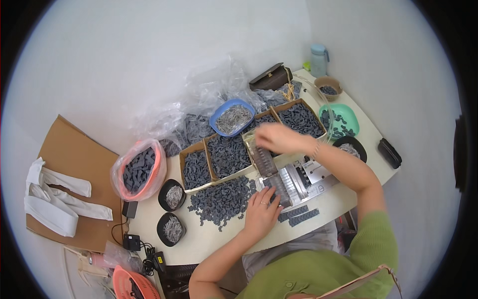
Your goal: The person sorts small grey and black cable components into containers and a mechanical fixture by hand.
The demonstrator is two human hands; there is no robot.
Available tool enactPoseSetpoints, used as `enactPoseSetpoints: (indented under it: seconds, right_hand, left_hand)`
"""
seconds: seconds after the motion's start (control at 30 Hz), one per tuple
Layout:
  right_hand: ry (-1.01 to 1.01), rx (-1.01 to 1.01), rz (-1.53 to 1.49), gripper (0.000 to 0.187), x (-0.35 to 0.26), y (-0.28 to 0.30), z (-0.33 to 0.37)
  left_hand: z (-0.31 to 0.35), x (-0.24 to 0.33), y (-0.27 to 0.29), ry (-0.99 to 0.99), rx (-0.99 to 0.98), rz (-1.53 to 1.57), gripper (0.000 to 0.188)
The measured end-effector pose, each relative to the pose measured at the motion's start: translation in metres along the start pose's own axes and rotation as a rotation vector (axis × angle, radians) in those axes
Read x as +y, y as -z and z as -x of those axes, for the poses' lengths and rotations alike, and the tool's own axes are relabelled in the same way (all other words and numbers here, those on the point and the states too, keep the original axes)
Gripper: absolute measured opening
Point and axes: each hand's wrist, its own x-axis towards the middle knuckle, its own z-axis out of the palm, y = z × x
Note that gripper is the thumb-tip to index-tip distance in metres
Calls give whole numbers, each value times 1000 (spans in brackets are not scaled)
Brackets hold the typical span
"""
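Observation:
A metal jig (294, 182) with ridged slots and a plate lies on the table before me. My left hand (261, 212) rests at its near left end, fingers stretched over the edge beside a row of dark grey parts (280, 192). Above the jig's far left end hovers my right hand (281, 138), slightly blurred. Its fingers are bent down and pressed together; what they pinch is hidden. Just below them is a brownish, ridged see-through strip (264, 162). Two rows of joined grey pieces (303, 217) lie in front of the jig.
A loose heap of small grey parts (221, 199) lies left of the jig. Behind stands a divided cardboard box (213, 178) of grey parts, bearing a blue tray (214, 124) of metal pins. Black bowls (162, 231), a pink basket (163, 167) and a green tray (352, 117) stand around.

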Motion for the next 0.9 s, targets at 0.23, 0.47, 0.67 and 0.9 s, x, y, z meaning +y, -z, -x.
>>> enactPoseSetpoints:
  seconds: [0.23, 0.47, 0.67, 0.9]
  right_hand:
    - [101, -192, 184, 17, -34, -37, 84]
    - [102, -115, 156, 19, -37, -45, 93]
    - [84, -49, 185, 26, -40, -26, 106]
    - [150, 9, 357, 34, -51, -26, 118]
  left_hand:
    - [3, -24, 0, 232, -53, 45, 57]
    - [-1, -19, -8, 159, -154, -60, 64]
    - [3, -16, -4, 177, -147, -49, 63]
    - [-1, -16, -3, 119, -160, -123, 65]
